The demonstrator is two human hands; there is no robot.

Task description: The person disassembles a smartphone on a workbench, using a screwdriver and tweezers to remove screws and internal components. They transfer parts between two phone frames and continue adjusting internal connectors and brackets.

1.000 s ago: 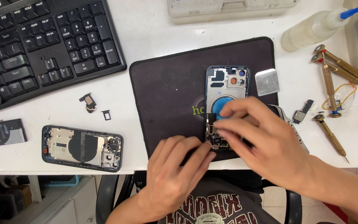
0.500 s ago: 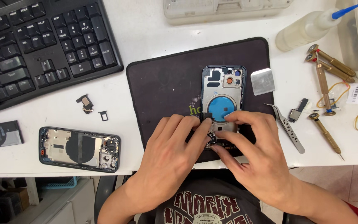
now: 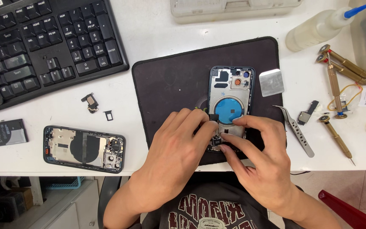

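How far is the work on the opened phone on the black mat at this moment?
Done: the phone housing lies open, without screen or battery. In hand: the left hand and right hand pinch a small dark part at its lower end. Left: the speaker module, metal plate, tweezers and screwdrivers lie unused beside the black mat.

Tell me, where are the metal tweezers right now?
In the head view, the tweezers lie on the white table just right of the black mat, beside a small black part.
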